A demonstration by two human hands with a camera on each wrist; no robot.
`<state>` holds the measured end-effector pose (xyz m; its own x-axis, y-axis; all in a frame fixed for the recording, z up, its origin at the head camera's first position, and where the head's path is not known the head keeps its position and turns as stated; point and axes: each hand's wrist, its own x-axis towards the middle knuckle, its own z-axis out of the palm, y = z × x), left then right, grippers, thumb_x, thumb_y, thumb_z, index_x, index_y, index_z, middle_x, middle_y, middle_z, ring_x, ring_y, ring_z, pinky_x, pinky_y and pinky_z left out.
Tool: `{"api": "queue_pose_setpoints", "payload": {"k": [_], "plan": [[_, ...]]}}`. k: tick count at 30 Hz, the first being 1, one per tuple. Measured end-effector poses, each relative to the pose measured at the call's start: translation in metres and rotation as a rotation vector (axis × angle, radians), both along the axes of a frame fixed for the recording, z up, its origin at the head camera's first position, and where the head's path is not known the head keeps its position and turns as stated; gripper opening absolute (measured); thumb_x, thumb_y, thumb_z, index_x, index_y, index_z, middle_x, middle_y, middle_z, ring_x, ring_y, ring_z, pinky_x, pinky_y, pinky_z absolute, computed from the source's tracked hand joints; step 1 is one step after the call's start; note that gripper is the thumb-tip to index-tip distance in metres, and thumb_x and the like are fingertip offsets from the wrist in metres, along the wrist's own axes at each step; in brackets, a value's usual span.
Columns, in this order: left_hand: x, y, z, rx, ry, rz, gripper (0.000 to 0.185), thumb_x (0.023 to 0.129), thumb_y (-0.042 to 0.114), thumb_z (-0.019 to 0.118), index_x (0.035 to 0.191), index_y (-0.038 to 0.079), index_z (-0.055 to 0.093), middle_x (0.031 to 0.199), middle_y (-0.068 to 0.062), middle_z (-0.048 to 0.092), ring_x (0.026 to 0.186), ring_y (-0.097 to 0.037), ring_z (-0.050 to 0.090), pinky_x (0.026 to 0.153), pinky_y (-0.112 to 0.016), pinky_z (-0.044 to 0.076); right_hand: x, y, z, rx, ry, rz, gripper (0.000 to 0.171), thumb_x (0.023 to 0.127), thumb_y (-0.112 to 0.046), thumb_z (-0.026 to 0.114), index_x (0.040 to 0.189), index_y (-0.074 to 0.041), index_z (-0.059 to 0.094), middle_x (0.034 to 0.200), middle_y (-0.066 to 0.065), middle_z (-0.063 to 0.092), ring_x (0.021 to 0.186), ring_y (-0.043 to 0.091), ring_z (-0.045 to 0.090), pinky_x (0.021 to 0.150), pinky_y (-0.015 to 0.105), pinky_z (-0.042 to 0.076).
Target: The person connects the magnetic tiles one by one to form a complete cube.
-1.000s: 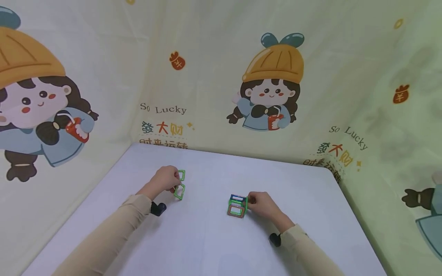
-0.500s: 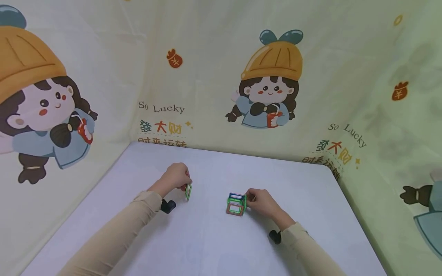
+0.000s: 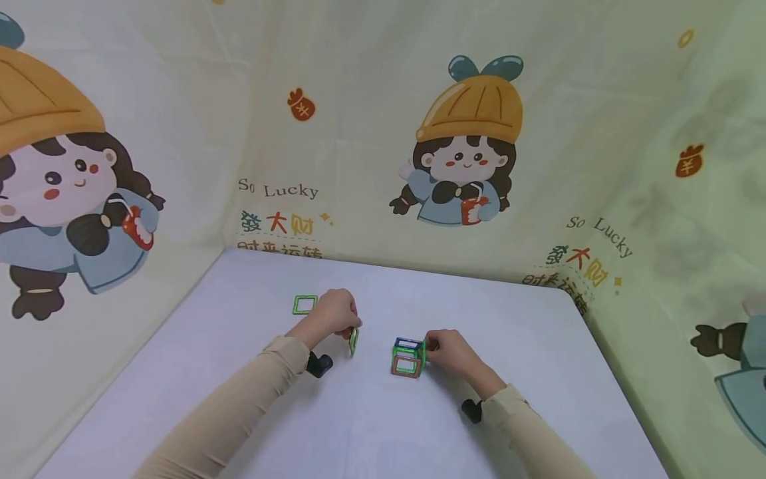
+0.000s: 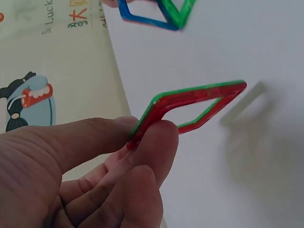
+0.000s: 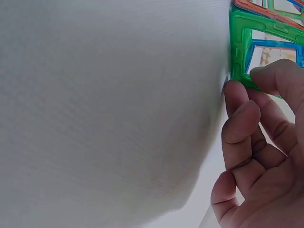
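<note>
Your left hand pinches a square tile between the thumb and the fingers. The tile is green on one side and red on the other, and you hold it up on its edge just above the white tabletop. Your right hand has curled fingers on the green side of a little cube made of tiles. The cube stands on the tabletop, near the middle, with a blue tile on top and an orange one in front. The held tile is near the cube, not touching it. One more green square lies flat, farther back on your left.
</note>
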<state>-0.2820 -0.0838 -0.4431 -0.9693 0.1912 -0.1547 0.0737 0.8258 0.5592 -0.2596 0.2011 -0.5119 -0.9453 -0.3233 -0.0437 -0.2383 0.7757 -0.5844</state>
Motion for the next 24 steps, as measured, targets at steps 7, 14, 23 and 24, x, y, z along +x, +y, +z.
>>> {"api": "queue_pose_setpoints", "payload": {"k": [7,14,23,24], "plan": [[0.006,0.026,-0.01,0.026,-0.001,-0.036,0.024,0.088,0.012,0.08,0.068,0.01,0.066,0.054,0.0,0.066,0.051,-0.011,0.065,0.052,-0.022,0.05,0.0,-0.002,0.002,0.014,-0.025,-0.013,0.015,0.09,-0.009,0.077,0.08,-0.014,0.068,0.075,-0.004,0.061,0.072,0.013,0.052,0.064,0.029,0.044],[0.013,0.044,-0.014,0.026,-0.011,-0.026,0.027,0.088,0.012,0.079,0.064,0.01,0.066,0.05,0.001,0.063,0.049,-0.011,0.061,0.05,-0.022,0.047,-0.001,-0.005,0.002,0.01,-0.042,-0.01,0.013,0.091,-0.01,0.077,0.081,-0.014,0.07,0.076,-0.003,0.063,0.072,0.014,0.053,0.064,0.029,0.045],[0.018,0.065,-0.013,0.069,-0.015,-0.025,0.027,0.087,0.01,0.08,0.064,0.008,0.065,0.05,-0.001,0.063,0.046,-0.011,0.061,0.047,-0.021,0.047,0.001,-0.003,0.003,-0.007,-0.029,-0.016,0.015,0.09,-0.008,0.077,0.078,-0.012,0.069,0.073,-0.003,0.062,0.07,0.014,0.052,0.062,0.029,0.044],[0.018,0.066,-0.013,0.075,-0.019,-0.018,0.027,0.087,0.01,0.08,0.065,0.008,0.065,0.051,-0.001,0.063,0.046,-0.011,0.061,0.047,-0.021,0.047,0.001,-0.002,0.004,-0.009,-0.028,-0.013,0.015,0.09,-0.008,0.077,0.078,-0.012,0.069,0.073,-0.003,0.062,0.07,0.014,0.052,0.062,0.029,0.043]]}}
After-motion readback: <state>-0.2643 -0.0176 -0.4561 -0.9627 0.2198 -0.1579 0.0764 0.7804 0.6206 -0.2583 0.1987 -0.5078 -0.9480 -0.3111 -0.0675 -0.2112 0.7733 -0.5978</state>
